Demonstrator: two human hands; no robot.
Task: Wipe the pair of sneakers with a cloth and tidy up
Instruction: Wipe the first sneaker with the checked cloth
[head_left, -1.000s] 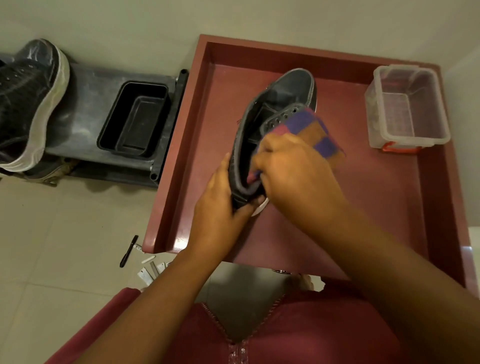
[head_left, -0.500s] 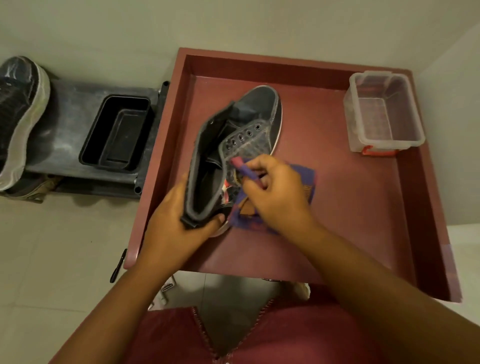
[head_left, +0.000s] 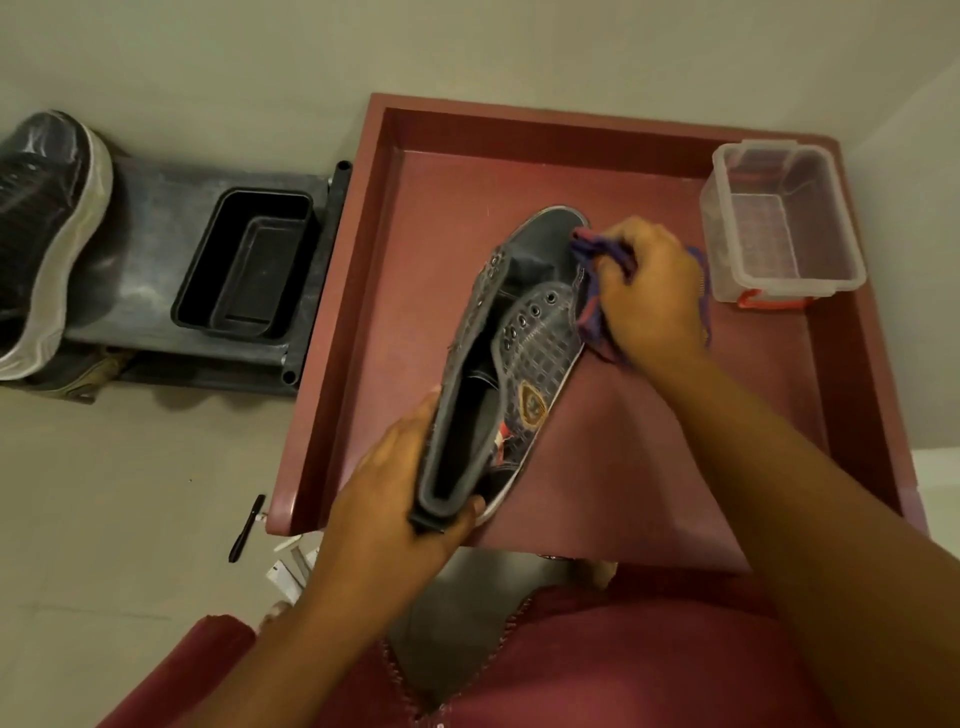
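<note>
Head view showed the right hand's fingers (head_left: 618, 260) curled round a bunched purple cloth (head_left: 597, 249), pressing it against the toe-side edge of the grey sneaker (head_left: 535, 338). The left hand (head_left: 400, 499) gripped the sneaker's heel collar, thumb hooked over the rim, holding the shoe tilted above the red tabletop (head_left: 649, 467). Wiping of this shoe seemed under way; the next move likely called for drawing the cloth along the side while the heel stayed braced. Both forearms reached forward from below, the right stretched farther.
</note>
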